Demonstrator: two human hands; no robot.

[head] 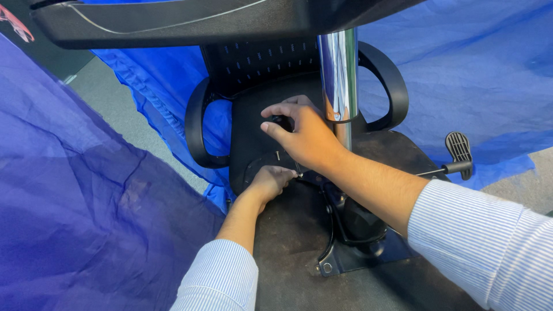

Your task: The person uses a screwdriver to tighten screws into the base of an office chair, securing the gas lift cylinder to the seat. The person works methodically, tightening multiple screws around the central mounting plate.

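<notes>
The upturned office chair (299, 230) fills the frame's centre, heavy and rigid we judge, best held by its chrome column (339, 75); our right hand (302, 135) pinches a black knob (282, 122) at 12 o'clock, left hand (269, 181) closed on a small fitting.

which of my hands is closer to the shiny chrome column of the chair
Right. Your right hand sits just beside the chrome column, gripping a small black part on the underside of the seat. Your left hand is lower down, farther from the column.
</notes>
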